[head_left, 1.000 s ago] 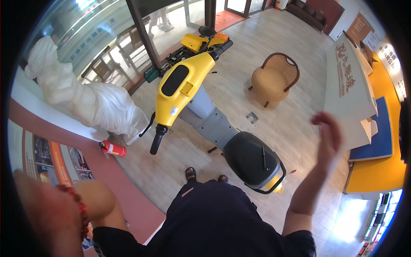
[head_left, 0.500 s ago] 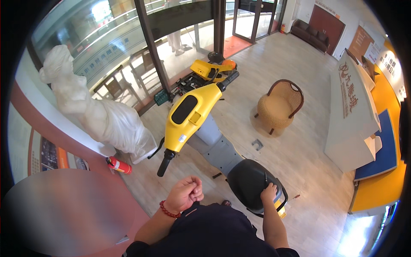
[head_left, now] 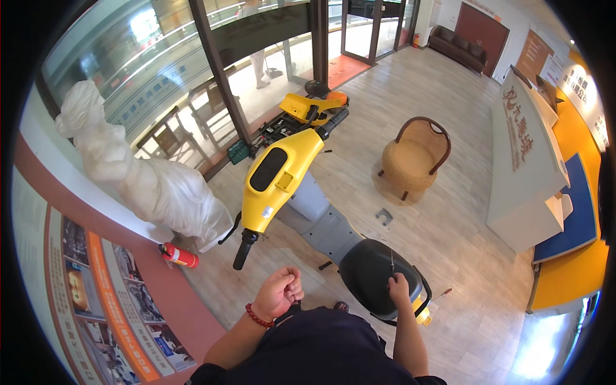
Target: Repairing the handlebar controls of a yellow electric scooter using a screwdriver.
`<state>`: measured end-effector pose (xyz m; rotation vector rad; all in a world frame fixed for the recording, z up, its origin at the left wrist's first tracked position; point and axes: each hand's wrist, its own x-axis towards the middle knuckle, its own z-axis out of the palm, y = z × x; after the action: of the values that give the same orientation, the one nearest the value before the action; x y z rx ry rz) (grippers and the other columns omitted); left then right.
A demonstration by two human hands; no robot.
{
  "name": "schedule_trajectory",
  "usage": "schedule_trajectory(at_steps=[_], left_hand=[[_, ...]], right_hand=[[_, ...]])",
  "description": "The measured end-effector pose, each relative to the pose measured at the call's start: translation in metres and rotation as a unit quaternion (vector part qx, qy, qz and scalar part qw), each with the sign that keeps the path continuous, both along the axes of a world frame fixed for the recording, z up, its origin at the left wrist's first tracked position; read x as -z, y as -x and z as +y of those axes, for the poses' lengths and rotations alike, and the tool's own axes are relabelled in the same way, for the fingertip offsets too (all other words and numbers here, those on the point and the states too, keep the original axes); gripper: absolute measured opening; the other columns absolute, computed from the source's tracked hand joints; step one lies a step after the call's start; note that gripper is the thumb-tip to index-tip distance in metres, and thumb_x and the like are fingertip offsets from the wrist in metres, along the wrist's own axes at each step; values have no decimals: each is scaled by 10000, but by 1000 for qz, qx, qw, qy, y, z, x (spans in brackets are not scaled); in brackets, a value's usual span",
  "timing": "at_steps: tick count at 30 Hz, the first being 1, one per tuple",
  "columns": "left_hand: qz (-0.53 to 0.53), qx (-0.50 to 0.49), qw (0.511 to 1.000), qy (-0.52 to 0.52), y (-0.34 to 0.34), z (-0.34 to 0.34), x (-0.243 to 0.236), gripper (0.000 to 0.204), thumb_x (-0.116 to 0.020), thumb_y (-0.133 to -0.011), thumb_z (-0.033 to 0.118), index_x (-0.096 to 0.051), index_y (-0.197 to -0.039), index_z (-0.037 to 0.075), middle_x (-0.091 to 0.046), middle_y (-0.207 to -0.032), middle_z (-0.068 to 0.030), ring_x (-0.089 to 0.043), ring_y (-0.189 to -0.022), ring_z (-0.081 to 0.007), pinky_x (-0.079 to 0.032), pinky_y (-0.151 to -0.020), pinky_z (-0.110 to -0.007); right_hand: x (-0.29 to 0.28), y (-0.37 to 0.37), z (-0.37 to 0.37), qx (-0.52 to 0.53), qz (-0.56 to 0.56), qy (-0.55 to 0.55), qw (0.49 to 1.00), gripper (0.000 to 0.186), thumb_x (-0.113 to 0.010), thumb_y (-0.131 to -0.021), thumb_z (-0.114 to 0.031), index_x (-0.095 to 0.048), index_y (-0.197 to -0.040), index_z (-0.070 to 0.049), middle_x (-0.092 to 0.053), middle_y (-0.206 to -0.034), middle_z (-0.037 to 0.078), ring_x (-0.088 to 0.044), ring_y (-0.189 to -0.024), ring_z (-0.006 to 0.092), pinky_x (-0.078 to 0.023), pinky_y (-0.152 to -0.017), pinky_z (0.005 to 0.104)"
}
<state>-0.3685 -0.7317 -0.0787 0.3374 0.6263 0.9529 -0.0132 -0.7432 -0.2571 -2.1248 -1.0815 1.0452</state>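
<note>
A yellow electric scooter (head_left: 282,173) stands in front of me, with its black seat (head_left: 369,273) near my right side. My right hand (head_left: 399,290) is closed around a thin metal-shafted tool (head_left: 393,262) that looks like a screwdriver. It points away from me over the seat; its handle is hidden in my fist. My left hand (head_left: 280,295), with a red bead bracelet (head_left: 258,317) at the wrist, is held before my body, its fingers curled in. Whatever they may hold is hidden. The scooter's left handlebar grip (head_left: 245,249) lies nearest to that hand.
Behind the scooter's front lie yellow body panels (head_left: 305,108) and dark parts. A white statue (head_left: 154,179) and a red fire extinguisher (head_left: 179,255) stand at left. A wicker chair (head_left: 410,165) is beyond the scooter, a white reception counter (head_left: 523,167) at right.
My right hand has shifted slightly left over the seat, and the tool shows more clearly. My left hand stays curled. The view has tilted a little; the left wall's picture panel is now sharp.
</note>
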Motion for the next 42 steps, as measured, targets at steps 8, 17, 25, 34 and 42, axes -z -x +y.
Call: schedule_trajectory(at_steps=[8, 17, 25, 34, 42], left_hand=[[3, 59, 998, 2, -13, 10, 6, 128, -384, -899, 103, -479, -964, 49, -342, -596, 28, -325, -516, -88, -336, -554, -262], [-34, 10, 999, 34, -17, 7, 15, 96, -408, -815, 27, -480, -855, 75, -429, -693, 1, -420, -634, -106, -382, -653, -280], [25, -9, 1000, -4, -11, 20, -1, 147, -479, -868, 67, -533, -1003, 51, -532, -789, -18, -459, -658, -110, -403, -662, -279], [15, -13, 1000, -18, 1, 20, 29, 114, -530, -891, 199, -541, -911, 87, -512, -726, -5, -421, -594, -100, -381, -582, -278], [10, 4, 997, -82, -27, 49, 13, 120, -583, -861, 170, -532, -895, 66, -480, -746, -22, -431, -641, -117, -408, -595, -251]], right_hand=[[-113, 49, 1, -69, 356, -92, 927, 114, -489, -849, -51, -523, -942, 6, -537, -750, 32, -533, -690, 116, -440, -668, 246], [-171, 56, -7, -136, 401, -131, 896, 116, -500, -856, -41, -505, -959, 10, -540, -810, 40, -525, -752, 111, -433, -712, 245], [-193, 69, -6, -167, 402, -139, 890, 142, -513, -853, -46, -506, -986, 1, -540, -824, 32, -522, -776, 101, -430, -726, 239], [-201, 77, 7, -229, 399, -148, 875, 222, -553, -856, -107, -519, -1048, 0, -526, -808, 3, -486, -741, 64, -429, -660, 230], [-186, 77, -14, -229, 350, -181, 890, 249, -557, -834, -179, -527, -999, 6, -542, -746, 36, -512, -659, 92, -438, -579, 258]])
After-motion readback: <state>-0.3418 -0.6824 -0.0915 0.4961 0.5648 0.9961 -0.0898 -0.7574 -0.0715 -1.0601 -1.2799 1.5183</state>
